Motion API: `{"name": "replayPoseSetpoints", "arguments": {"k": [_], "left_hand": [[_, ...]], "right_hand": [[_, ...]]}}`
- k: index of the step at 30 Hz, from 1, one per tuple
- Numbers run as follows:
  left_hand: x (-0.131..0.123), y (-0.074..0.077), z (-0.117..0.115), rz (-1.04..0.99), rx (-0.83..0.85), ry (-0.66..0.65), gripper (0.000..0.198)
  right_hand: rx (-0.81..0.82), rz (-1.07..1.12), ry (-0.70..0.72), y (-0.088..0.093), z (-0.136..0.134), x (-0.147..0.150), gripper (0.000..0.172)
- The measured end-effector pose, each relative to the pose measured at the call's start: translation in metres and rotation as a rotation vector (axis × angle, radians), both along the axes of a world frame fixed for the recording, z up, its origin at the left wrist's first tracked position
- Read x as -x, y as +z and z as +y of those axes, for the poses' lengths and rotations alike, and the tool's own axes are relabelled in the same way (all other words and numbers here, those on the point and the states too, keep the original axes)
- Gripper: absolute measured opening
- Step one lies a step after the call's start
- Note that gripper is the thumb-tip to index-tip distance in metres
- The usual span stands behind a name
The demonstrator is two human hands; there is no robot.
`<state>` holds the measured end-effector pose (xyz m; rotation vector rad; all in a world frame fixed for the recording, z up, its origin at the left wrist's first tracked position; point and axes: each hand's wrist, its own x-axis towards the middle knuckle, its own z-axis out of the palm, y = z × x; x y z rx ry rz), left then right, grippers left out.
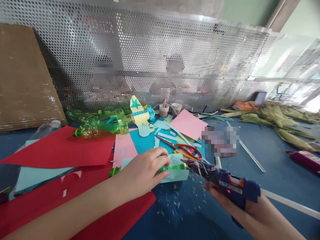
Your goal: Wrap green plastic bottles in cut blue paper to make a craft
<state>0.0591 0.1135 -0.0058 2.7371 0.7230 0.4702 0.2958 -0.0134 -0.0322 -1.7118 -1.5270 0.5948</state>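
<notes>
My left hand (143, 171) is closed over a green plastic bottle (172, 167) that lies on its side, its green cap (113, 172) poking out to the left. A light blue paper piece (176, 173) is on the bottle. My right hand (252, 215) grips a blue hot glue gun (225, 181) with a red light lit. Its nozzle points left and touches the bottle's end by the blue paper.
Red (62, 148), pink (188, 124) and teal paper sheets cover the blue table (262, 150). Red-handled scissors (186, 150), more green bottles (102, 128), a paper plane model (138, 111), two small cups (170, 109), corn husks (275, 121) and a perforated metal screen (150, 56) lie behind.
</notes>
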Motion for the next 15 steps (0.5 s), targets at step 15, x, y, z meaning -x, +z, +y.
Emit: {"name": "replayPoseSetpoints", "arguments": {"k": [15], "left_hand": [[-0.004,0.0,-0.001,0.0,-0.108,-0.036,0.025]], "right_hand": [[-0.027,0.285,-0.072,-0.005,0.007,0.009,0.032]]}}
